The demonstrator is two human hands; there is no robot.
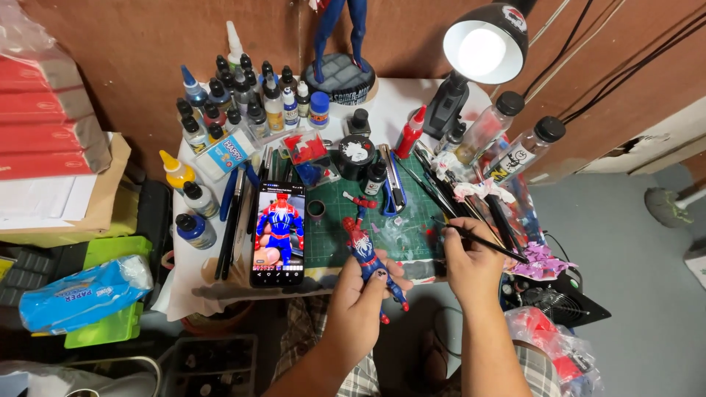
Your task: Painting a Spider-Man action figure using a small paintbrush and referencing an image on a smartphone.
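Observation:
My left hand (pixel 360 305) grips a small red and blue superhero figure (pixel 365 254) by its body, head pointing up over the green cutting mat (pixel 334 235). My right hand (pixel 471 265) holds a thin black paintbrush (pixel 489 244), its tip aimed left toward the figure and a short gap away from it. A black phone (pixel 278 234) lies on the mat's left side, its screen showing a picture of a similar figure. A loose red figure part (pixel 360 201) rests on the mat above the figure.
Many small paint bottles (pixel 235 99) crowd the table's back left. A lit black desk lamp (pixel 482 48), a statue base (pixel 342 77), two clear bottles (pixel 515 136), several brushes (pixel 448 191), a red squeeze bottle (pixel 410 134) and red boxes (pixel 44 121) surround the mat.

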